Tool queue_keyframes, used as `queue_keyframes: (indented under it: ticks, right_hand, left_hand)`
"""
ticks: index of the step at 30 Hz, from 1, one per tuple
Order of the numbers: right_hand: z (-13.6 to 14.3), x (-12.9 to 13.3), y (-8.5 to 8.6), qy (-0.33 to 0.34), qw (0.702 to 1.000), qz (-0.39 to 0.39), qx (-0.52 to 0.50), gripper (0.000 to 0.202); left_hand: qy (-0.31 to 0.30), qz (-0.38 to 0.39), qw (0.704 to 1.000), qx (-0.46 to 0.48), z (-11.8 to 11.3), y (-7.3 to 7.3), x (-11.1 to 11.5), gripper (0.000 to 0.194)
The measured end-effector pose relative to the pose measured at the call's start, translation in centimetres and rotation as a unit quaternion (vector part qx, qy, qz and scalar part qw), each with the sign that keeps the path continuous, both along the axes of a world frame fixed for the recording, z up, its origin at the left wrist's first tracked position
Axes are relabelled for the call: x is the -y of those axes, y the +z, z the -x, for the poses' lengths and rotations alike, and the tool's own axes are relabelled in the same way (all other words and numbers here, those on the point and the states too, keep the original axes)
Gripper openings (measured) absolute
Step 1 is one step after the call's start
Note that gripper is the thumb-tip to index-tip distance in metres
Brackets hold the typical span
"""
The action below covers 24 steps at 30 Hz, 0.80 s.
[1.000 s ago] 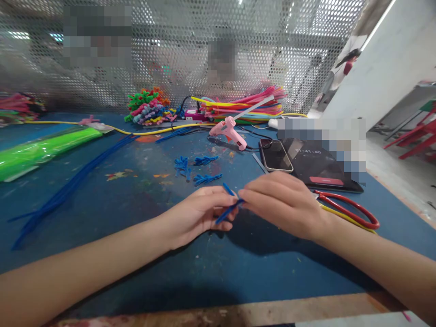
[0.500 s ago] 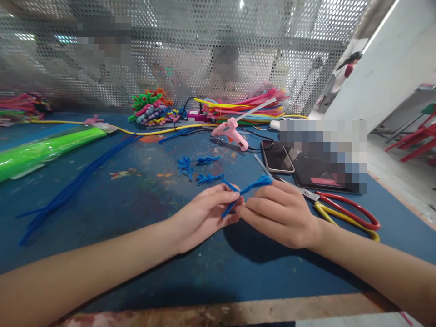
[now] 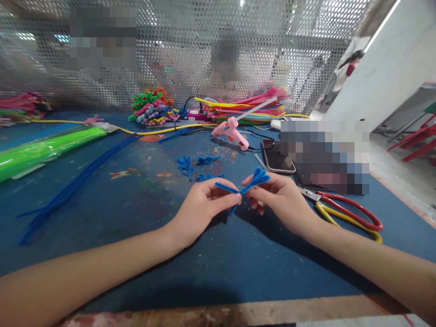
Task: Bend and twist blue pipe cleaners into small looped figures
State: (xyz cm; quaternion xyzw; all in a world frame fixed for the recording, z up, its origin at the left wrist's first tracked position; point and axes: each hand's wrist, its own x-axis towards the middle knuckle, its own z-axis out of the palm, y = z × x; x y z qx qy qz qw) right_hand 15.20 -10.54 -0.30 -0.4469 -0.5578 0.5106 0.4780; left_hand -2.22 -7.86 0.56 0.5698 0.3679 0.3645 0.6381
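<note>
A blue pipe cleaner (image 3: pixel 256 180), bent into several loops at its right end, is held between both hands above the table. My left hand (image 3: pixel 207 200) pinches it near the middle, where two loose ends stick out, one to the upper left and one downward. My right hand (image 3: pixel 277 195) grips it just below the loops with thumb and fingers. Just beyond my left hand lie three small shaped blue pipe-cleaner pieces, among them a bushy piece (image 3: pixel 185 167) and a flatter piece (image 3: pixel 208 160); the nearest is partly hidden by the hand.
Red-and-yellow-handled scissors (image 3: pixel 347 213) lie right of my right hand, near a phone (image 3: pixel 279 156). Farther back are a pink glue gun (image 3: pixel 231 131) and bundles of coloured pipe cleaners (image 3: pixel 245 109). Long blue pipe cleaners (image 3: pixel 78 181) and a green packet (image 3: pixel 51 150) lie left.
My right hand has turned, its thumb now showing in front, and the looped end has spread wider and points more upward. My left hand has shifted slightly, covering more of the nearest blue piece.
</note>
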Motion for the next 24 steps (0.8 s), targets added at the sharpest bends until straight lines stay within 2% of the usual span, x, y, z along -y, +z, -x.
queue_keyframes:
  ticks: [5, 9, 15, 20, 24]
  right_hand:
    - [0.4, 0.4, -0.3, 0.029, 0.998, 0.016, -0.054, 0.016]
    - [0.4, 0.4, -0.4, 0.028, 0.996, 0.044, -0.071, 0.021]
    - [0.1, 0.3, 0.0, 0.096, 0.990, 0.064, -0.084, 0.026]
    - [-0.2, 0.4, 0.6, 0.137, 0.983, 0.090, -0.085, 0.026]
    - [-0.4, 0.5, 1.2, 0.144, 0.985, 0.084, -0.052, 0.024]
  left_hand:
    - [-0.004, 0.025, 0.999, 0.019, -0.2, -0.5, 0.2, 0.012]
    - [0.004, -0.011, 1.000, -0.022, -0.1, -0.2, 0.3, 0.013]
    - [0.007, -0.040, 0.999, -0.011, 0.0, 0.3, 0.2, 0.016]
    - [-0.006, -0.014, 1.000, 0.027, -0.2, -0.1, 0.2, 0.020]
    - [-0.040, 0.048, 0.997, 0.049, -0.1, -0.6, 0.0, 0.024]
